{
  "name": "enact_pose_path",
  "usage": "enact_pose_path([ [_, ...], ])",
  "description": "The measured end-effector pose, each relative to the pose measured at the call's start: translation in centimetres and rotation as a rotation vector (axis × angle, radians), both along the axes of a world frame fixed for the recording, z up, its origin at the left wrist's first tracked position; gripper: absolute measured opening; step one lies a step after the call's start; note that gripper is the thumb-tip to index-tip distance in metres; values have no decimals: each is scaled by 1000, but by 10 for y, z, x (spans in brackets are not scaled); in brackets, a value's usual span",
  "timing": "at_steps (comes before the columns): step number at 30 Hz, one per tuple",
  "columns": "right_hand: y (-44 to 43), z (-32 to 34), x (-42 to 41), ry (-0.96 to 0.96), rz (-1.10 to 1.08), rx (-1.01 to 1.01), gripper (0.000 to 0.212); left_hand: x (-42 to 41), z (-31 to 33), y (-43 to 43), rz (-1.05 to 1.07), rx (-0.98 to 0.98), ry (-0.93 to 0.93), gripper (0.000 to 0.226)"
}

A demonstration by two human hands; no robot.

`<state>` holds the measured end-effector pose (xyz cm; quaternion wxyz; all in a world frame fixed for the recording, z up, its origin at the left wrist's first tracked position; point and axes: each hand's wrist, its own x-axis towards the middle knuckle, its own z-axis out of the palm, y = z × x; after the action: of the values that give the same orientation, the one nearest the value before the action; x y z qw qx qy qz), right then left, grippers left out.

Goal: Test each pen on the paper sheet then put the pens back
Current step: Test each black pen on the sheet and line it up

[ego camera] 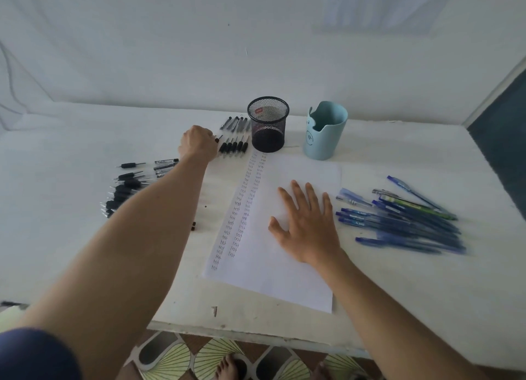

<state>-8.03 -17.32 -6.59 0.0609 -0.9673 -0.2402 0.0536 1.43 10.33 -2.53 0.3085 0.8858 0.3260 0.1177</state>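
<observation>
White paper sheet [284, 280] lies on the white painted table [412, 294], set at a slight angle, its near corner close to the table's front edge. Two columns of small handwritten marks [242, 217] run along its left side.

Head view, right arm: the forearm reaches forward from the lower right. The right hand [308, 231] rests palm down on the sheet's middle, fingers straight and spread, thumb out to the left, holding nothing.

Head view, left arm: the arm is stretched nearly straight from the dark blue sleeve [34, 354] at the lower left to the far part of the table. The left hand [197, 143] is seen from the back, knuckles up, fingers curled into a fist round a black-gripped pen [217, 139], of which only a short end projects to the right.

Pen locations:
- A row of black-gripped pens [234, 146] lies just right of the fist, beside the black wire-mesh cylindrical cup [268, 124].
- A row of grey pen parts [234, 123] lies just behind it.
- A loose group of black-gripped pens [128, 183] lies to the left, partly hidden by the left forearm.
- A pile of blue plastic pens [404, 223] lies right of the sheet.

The pale blue plastic cup [326, 131] stands right of the mesh cup, touching the sheet's far edge.
</observation>
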Motion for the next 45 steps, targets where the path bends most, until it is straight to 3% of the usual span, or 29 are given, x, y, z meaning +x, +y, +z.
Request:
enact_pose_path([
  [7,1,0,0,7,-5,2,88,-13,6,-4,-135,-99,13,35],
  [12,2,0,0,11,-9,-4,89,-26,5,7,-55,42,-38,46],
  [16,2,2,-1,22,-19,6,92,-52,3,15,8,341,236,32],
  [19,2,2,-1,24,-19,7,92,-69,1,17,20,376,382,11],
  [25,1,2,-1,23,-12,25,92,-81,-7,19,-20,354,192,35],
  [30,1,3,-2,23,-10,17,93,-83,-10,18,-97,402,76,32],
  [36,2,3,-1,28,-13,13,93,-83,-4,3,-363,601,-549,18],
  [40,2,3,-1,22,-13,7,94,-96,16,-32,-525,399,-713,22],
  [45,1,5,-2,16,-8,9,95,-118,33,-67,-578,164,-620,52],
])
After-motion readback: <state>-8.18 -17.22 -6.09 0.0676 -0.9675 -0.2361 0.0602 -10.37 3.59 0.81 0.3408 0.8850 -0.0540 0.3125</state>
